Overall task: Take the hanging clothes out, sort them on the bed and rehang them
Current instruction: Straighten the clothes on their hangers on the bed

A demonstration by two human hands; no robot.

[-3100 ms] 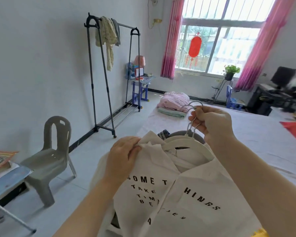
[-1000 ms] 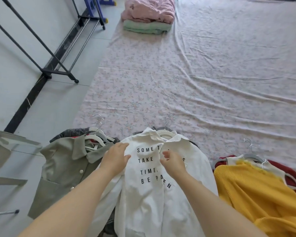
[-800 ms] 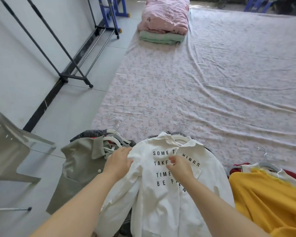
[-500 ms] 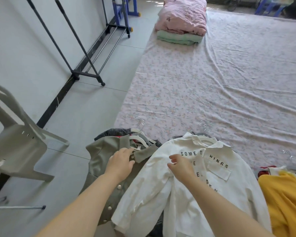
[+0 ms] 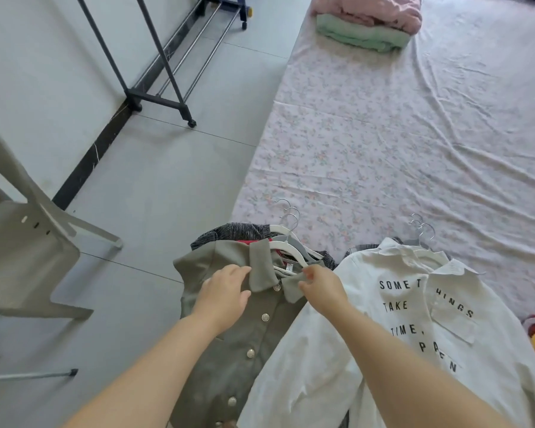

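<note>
Both hands, head view, have left the white shirt (image 5: 399, 335) for the grey jacket (image 5: 254, 344), lower centre at the bed (image 5: 383, 134) edge: left hand (image 5: 223, 293) lies flat beside the collar (image 5: 261, 267), right hand (image 5: 322, 288) pinches a collar tip. Risk: overhanging jacket slips off; stacked hangers (image 5: 288, 239) snag. Count: two hands, three hangers here.

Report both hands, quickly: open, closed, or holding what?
Left hand: open, fingers resting on the grey-green jacket.
Right hand: closed, pinching the jacket's collar flap.
</note>
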